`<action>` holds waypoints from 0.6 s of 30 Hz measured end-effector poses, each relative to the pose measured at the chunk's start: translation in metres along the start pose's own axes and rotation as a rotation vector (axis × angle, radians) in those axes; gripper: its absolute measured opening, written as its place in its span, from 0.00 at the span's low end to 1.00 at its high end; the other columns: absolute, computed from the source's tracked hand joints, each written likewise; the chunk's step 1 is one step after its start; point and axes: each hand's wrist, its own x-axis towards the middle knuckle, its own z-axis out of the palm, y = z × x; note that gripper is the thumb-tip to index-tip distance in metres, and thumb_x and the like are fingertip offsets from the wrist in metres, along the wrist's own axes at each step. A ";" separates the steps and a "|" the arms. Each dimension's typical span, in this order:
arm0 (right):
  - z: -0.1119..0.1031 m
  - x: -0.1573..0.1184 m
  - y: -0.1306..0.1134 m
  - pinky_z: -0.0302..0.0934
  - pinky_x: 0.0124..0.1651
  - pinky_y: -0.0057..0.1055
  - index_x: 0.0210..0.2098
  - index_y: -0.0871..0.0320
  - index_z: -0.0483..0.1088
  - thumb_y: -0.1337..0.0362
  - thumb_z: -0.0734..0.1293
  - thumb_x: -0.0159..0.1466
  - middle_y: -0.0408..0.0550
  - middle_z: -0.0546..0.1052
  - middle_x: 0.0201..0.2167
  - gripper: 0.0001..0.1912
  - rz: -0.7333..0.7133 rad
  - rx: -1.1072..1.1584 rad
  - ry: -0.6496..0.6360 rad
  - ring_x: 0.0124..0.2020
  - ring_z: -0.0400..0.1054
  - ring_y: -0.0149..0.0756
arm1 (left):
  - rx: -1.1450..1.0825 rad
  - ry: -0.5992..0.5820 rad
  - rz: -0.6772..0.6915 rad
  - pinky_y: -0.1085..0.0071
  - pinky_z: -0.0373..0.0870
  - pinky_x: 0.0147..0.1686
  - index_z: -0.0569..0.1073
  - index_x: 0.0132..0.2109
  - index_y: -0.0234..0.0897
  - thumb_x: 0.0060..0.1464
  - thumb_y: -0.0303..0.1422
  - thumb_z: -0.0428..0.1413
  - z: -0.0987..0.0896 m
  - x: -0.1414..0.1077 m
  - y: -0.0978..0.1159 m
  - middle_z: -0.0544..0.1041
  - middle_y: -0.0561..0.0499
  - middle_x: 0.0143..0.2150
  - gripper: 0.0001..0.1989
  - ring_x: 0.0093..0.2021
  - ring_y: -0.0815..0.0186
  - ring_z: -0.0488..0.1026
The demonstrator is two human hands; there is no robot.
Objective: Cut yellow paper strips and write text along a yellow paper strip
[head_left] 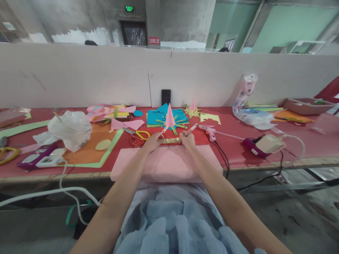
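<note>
A narrow yellowish strip with dark printed marks [171, 140] lies on a red board at the front of the table. My left hand [154, 141] is at its left end, fingers bent; what they grip is too small to make out. At its right end, my right hand [188, 138] is closed round a small pale, pen-like item [192, 128]. Just beyond the hands stands a pink paper cone [170, 117] with green and yellow strips spread round its base. A pink glue gun [209, 132] lies right of my right hand.
Yellow-handled scissors [142, 134] lie left of my left hand. Blue sheets [156, 116] and a second pink cone [193, 106] are behind. Crumpled white plastic [70, 130] and a purple power strip [37, 157] are left; another purple strip [254, 148] is right. Pink foam [166, 164] overhangs the front edge.
</note>
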 end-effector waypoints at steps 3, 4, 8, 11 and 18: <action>0.001 0.000 0.001 0.54 0.18 0.22 0.16 0.55 0.55 0.58 0.60 0.54 0.42 0.71 0.13 0.14 -0.027 0.020 0.000 0.15 0.63 0.30 | 0.003 -0.002 -0.006 0.65 0.65 0.50 0.70 0.39 0.41 0.52 0.31 0.52 0.000 0.000 0.001 0.74 0.50 0.47 0.06 0.47 0.62 0.71; 0.001 0.001 0.002 0.54 0.18 0.22 0.16 0.55 0.55 0.58 0.60 0.54 0.42 0.71 0.13 0.14 -0.025 0.022 0.008 0.15 0.63 0.30 | 0.001 -0.002 -0.006 0.65 0.65 0.51 0.70 0.39 0.41 0.52 0.30 0.52 0.000 0.000 0.001 0.74 0.50 0.47 0.06 0.47 0.62 0.71; 0.000 0.002 0.003 0.56 0.21 0.23 0.16 0.55 0.56 0.58 0.60 0.54 0.42 0.71 0.14 0.13 -0.006 -0.003 0.053 0.18 0.66 0.32 | -0.008 0.006 0.003 0.65 0.65 0.50 0.70 0.39 0.41 0.51 0.30 0.52 0.000 0.000 0.000 0.74 0.51 0.46 0.07 0.47 0.62 0.71; -0.002 0.001 0.001 0.60 0.25 0.24 0.15 0.55 0.58 0.59 0.59 0.55 0.43 0.72 0.14 0.14 -0.005 -0.034 0.040 0.20 0.67 0.33 | -0.013 0.008 0.008 0.65 0.65 0.51 0.70 0.39 0.41 0.51 0.30 0.52 0.001 0.001 0.000 0.74 0.51 0.47 0.06 0.47 0.62 0.71; -0.001 0.002 0.001 0.61 0.24 0.25 0.16 0.55 0.57 0.59 0.60 0.55 0.43 0.71 0.12 0.14 0.005 0.021 0.032 0.18 0.68 0.34 | 0.005 0.003 -0.003 0.66 0.65 0.50 0.70 0.39 0.41 0.52 0.31 0.52 0.000 0.000 -0.001 0.74 0.51 0.46 0.06 0.46 0.63 0.71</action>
